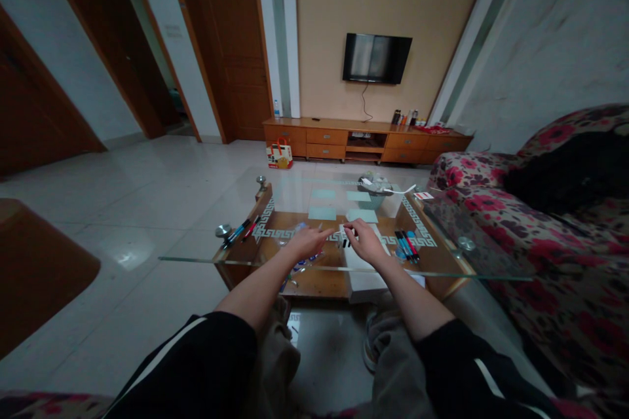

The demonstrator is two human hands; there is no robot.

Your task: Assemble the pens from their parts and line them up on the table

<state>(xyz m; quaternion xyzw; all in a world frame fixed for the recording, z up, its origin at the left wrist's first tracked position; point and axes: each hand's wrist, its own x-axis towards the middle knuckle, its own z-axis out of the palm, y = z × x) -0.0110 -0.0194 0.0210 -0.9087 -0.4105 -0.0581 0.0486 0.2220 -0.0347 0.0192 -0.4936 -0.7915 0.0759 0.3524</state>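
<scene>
Person seated on floral sofa (565,255), both forearms stretched out over a low wooden coffee table with a clear glass top (442,236). Left hand (307,242) hovers over the glass, index finger pointing forward, other fingers loosely curled, holding nothing that I can see. Right hand (364,240) is curved palm-down over the far end of a long white rectangular box (366,275), fingertips bent down at its top edge near a small dark item; whether the fingers actually pinch something there, cannot tell, too small.

White box lies lengthwise on the table, middle-right, near end reaching the table's front edge, between the two arms.

Handling guess: box looks like stiff card or plastic, light, flat-sided, probably a bit slick on glass, so it likely slides easily. Best hold looks like the long sides, thumb one side and fingers the other, near the middle.

Around: cluster of blue, red and black pens (405,245) just right of the right hand, another pen bunch (240,232) at the left table edge. Pale green square papers (361,215) lie further back on the glass. A grey bowl with crumpled stuff (373,186) sits at the far end. Wall-mounted black TV (376,57) above a long wooden cabinet (363,137).
</scene>
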